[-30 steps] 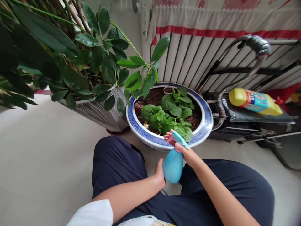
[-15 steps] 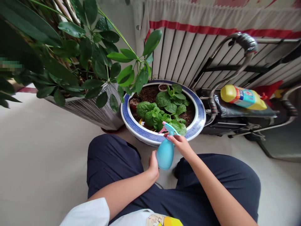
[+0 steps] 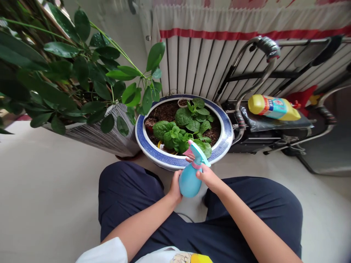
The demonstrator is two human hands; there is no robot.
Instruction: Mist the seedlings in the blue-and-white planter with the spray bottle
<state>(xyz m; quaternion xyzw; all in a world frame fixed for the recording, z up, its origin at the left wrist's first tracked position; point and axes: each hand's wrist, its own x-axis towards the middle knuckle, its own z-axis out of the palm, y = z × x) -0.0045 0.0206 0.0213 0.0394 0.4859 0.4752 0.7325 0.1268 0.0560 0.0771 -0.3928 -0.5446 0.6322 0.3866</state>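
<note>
A light-blue spray bottle (image 3: 189, 182) with a pink collar and pink trigger is held between both hands, just in front of the planter. My left hand (image 3: 175, 185) is closed around the lower left side of its body. Around the neck, below the spray head, my right hand (image 3: 206, 176) is closed, its thumb on the near side and fingertips showing behind the trigger. The spray head overlaps the near rim of a round blue-and-white planter (image 3: 156, 156). Leafy green plants (image 3: 184, 116) grow in its dark soil.
To the left stands a tall grey-striped pot (image 3: 109, 135) whose leafy branches (image 3: 131, 93) reach over the planter's edge. On the right, a yellow bottle (image 3: 274, 107) lies on a metal-framed walker (image 3: 263, 82). Behind is a white slatted radiator (image 3: 192, 65) under a red-trimmed curtain.
My right hand has shifted lower on the spray bottle's neck, uncovering the pink collar. The bottle's head has turned slightly. The view has swung a little to the right.
</note>
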